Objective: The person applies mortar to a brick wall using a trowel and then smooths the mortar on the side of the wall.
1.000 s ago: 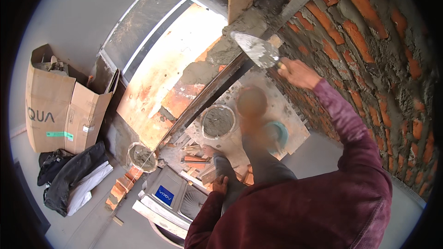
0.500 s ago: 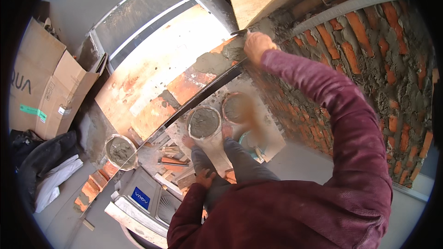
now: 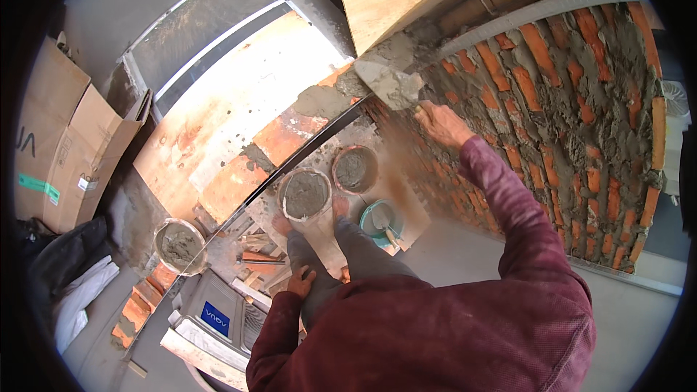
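Observation:
My right hand (image 3: 444,123) grips the handle of a trowel (image 3: 388,85), whose broad blade is smeared with grey mortar. That blade is at the corner where a row of mortared bricks (image 3: 290,131) meets the rough brick wall (image 3: 537,101); whether it touches the wall I cannot tell. On my left thigh rests my left hand (image 3: 300,281), fingers apart and holding nothing. Between and beside my feet are a bucket of mortar (image 3: 305,195), a second mortar bucket (image 3: 355,169) and a teal bucket (image 3: 381,222) with a handled tool in it.
A dark straight edge (image 3: 305,147) runs along the brick row. To the left are another mortar bucket (image 3: 180,245), loose bricks (image 3: 138,305), a grey plastic case (image 3: 210,312) and cardboard boxes (image 3: 80,131). A plywood sheet (image 3: 239,94) lies beyond the bricks.
My right hand has come back and to the right from the far end of the brick row, and the trowel's blade now shows broadside. My left hand stays on my thigh.

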Demonstrator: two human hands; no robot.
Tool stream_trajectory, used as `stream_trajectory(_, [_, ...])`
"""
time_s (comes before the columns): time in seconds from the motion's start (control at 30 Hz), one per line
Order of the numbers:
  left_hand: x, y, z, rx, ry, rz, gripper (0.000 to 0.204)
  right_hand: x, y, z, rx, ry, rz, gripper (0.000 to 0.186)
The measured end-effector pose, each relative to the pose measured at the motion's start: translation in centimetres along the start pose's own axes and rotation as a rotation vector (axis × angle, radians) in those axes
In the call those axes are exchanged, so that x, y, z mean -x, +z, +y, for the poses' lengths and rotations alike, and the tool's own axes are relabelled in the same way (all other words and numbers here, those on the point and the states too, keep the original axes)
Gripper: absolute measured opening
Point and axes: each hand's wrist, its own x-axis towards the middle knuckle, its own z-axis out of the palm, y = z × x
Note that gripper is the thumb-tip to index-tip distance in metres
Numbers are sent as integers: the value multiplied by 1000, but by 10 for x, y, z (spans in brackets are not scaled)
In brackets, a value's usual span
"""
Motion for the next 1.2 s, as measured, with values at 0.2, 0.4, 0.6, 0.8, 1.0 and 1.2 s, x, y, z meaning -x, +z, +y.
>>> stream_trajectory(0.2, [6,0,-7,48,27,37,65,-25,21,70,-15,-45,47,38])
stream_trajectory(0.4, [12,-5,4,196,23,102,63,-10,21,28,-850,200,-98,34])
stream_trajectory(0.6, [2,2,10,166,36,81,61,-13,55,-18,-1185,315,-217,28])
stream_trajectory(0.8, [2,-8,7,83,50,82,54,0,84,-35,-1029,214,-254,31])
stream_trajectory(1.0, [8,-37,17,131,150,91,48,7,144,-10,-1284,86,127,33])
stream_trajectory(1.2, [13,-59,-6,128,108,121,54,-60,120,6,-2443,347,98,41])
